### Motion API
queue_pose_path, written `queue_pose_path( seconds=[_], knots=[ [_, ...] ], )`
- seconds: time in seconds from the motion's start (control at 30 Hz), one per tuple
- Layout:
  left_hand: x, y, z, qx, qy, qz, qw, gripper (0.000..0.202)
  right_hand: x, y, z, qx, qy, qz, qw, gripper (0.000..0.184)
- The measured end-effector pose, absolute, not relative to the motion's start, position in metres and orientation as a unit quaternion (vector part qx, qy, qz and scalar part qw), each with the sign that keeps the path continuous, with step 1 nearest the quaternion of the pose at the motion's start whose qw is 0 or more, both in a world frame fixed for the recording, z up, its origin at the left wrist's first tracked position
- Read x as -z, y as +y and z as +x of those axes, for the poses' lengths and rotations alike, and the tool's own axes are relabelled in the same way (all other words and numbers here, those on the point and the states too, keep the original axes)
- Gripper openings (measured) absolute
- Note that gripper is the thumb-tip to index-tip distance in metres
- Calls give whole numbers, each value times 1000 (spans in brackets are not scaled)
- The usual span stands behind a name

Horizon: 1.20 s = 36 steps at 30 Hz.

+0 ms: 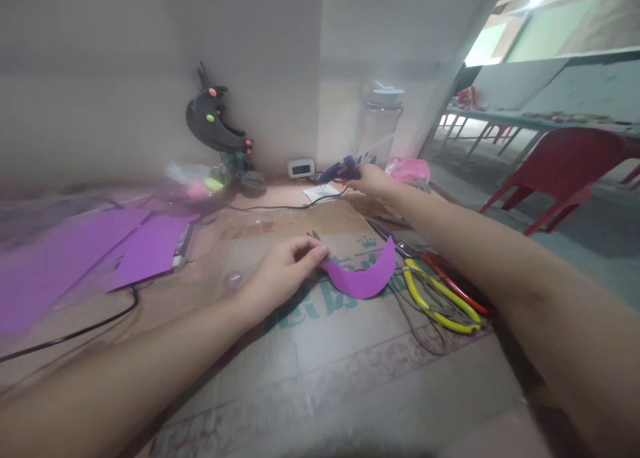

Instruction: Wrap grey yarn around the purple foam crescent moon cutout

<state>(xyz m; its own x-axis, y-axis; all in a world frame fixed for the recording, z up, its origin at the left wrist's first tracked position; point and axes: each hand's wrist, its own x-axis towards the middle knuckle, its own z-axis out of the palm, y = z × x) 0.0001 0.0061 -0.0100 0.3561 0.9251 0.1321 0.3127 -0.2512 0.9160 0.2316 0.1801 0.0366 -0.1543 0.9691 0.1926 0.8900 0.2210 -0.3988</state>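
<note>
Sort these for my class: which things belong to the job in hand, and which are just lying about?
In use:
purple crescent, in the left hand
glue gun, in the right hand
cardboard, beneath

Seemingly just lying about:
pliers
clock
bottle
red chair

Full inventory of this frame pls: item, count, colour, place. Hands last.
Paper crescent: 1, purple, centre
Flat paper sheets: at least 2, purple, left
Printed cardboard sheet: 1, brown, centre
Plier-like metal tools: 2, yellow-handled and red-handled, right of crescent
Gun-shaped tool: 1, blue, back centre
Small paper piece: 1, white, before clock
Boxy digital clock: 1, white, by wall
Lidded bottle: 1, clear, by wall
Crumpled plastic bag: 1, pink, near bottle
Crescent-shaped ornament: 1, dark, beaded, back left
Plastic chairs: at least 2, red, right background
Left hand: 1, bare, fingers gripping crescent's left tip
Right hand: 1, bare, at gun-shaped tool
</note>
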Motion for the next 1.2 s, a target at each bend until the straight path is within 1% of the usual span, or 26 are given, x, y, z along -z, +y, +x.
queue_pose_path(
  seconds=[0.17,0.2,0.27,0.3,0.4,0.43,0.47,0.63,0.73,0.8,0.9,1.0,1.1,1.2],
  knots=[
    [11,7,0,-365,421,714,424,28,-63,134,237,-96,-736,-621,252,43],
    [12,7,0,-365,418,715,424,28,-67,121,239,-99,-733,-615,273,40],
    [12,7,0,-370,419,714,421,28,-72,93,247,-103,-715,-622,304,43],
    [12,7,0,-374,424,710,421,28,-72,79,251,-112,-713,-620,309,43],
    [9,8,0,-399,448,675,431,29,-66,40,265,-95,-721,-569,383,34],
    [8,8,0,-410,454,659,438,30,-62,29,268,-99,-723,-549,408,34],
    [7,9,-1,-421,455,646,445,31,-57,19,271,-126,-729,-531,412,34],
    [3,11,-2,-444,462,613,462,33,-32,-11,267,-214,-751,-496,380,29],
    [2,10,-2,-439,474,615,451,32,-19,-15,261,-191,-753,-515,362,31],
    [2,10,-1,-427,487,625,436,30,-13,-16,259,-169,-760,-533,331,34],
    [3,10,-2,-407,494,644,419,29,-10,-18,256,-190,-785,-515,287,36],
    [4,9,-3,-393,489,657,419,29,-9,-19,252,-229,-798,-482,280,33],
    [4,9,-3,-394,485,658,421,29,-7,-19,248,-262,-791,-475,282,34],
    [3,9,-3,-393,470,658,437,30,-8,-19,246,-246,-792,-484,281,32]
  ],
)
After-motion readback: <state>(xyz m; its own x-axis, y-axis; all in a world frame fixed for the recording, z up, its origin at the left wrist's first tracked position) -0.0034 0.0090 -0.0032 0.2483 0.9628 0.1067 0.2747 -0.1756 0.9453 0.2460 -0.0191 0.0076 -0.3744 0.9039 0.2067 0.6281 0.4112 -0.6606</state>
